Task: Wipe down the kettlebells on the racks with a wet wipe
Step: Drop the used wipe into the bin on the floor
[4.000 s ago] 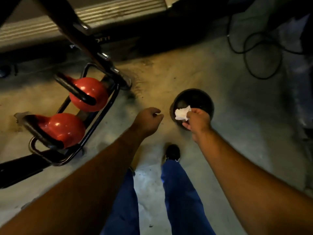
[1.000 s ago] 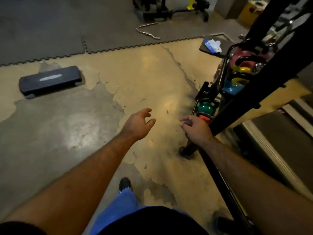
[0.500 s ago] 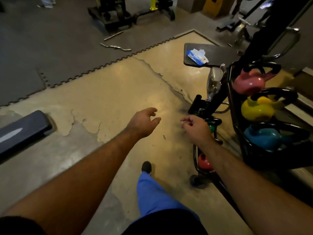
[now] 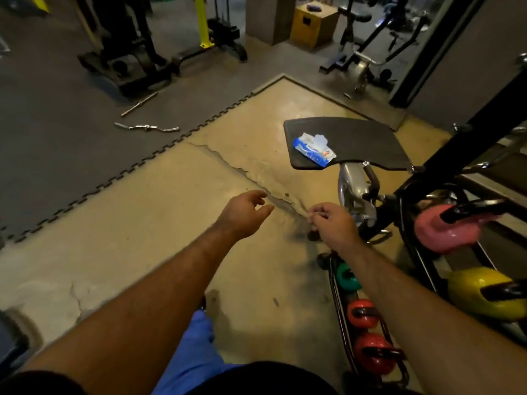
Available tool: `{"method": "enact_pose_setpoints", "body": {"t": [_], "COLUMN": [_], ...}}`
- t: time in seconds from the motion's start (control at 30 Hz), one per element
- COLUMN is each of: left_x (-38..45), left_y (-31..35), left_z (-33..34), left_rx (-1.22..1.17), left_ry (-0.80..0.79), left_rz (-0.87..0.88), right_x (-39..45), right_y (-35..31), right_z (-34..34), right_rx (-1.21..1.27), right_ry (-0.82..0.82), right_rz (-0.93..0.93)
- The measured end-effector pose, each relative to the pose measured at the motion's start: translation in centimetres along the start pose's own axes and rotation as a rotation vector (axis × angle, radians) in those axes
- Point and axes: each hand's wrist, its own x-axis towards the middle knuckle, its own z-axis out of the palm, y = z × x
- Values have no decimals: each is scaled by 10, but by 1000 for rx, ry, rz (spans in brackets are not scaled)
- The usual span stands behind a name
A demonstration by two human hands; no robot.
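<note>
Kettlebells (image 4: 445,229) glossy pink, yellow, green, red w/ black handles; L hand (image 4: 245,213) open, R hand (image 4: 332,223) loosely curled, empty.

No text, brand or number can be read anywhere in view. The blue-and-white wipes pack (image 4: 313,149) on the dark tray (image 4: 365,138) carries print, but it is too small and blurred to make out

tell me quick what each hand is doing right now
Left hand: open, fingers spread, holding nothing.
Right hand: fingers curled loosely inward, no wipe or other thing visible in its grip.
</note>
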Motion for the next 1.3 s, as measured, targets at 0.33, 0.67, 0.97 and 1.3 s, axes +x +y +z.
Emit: {"method": "enact_pose_setpoints", "body": {"t": [0.33, 0.67, 0.97, 1.3], "left_x": [271, 474, 645, 761], "left_y": [1, 45, 63, 24], "left_z": [-51, 12, 120, 233], "left_rx": [93, 160, 159, 309], "left_ry": [-252, -456, -529, -712], "left_rz": [91, 135, -40, 7], "right_x": [189, 367, 544, 666], "right_y": [-75, -64, 16, 120], "right_z": [64, 30, 9, 37], "right_rx": [88, 196, 313, 218], "right_ry": [168, 260, 229, 219], "right_rz": [223, 396, 688, 896]}}
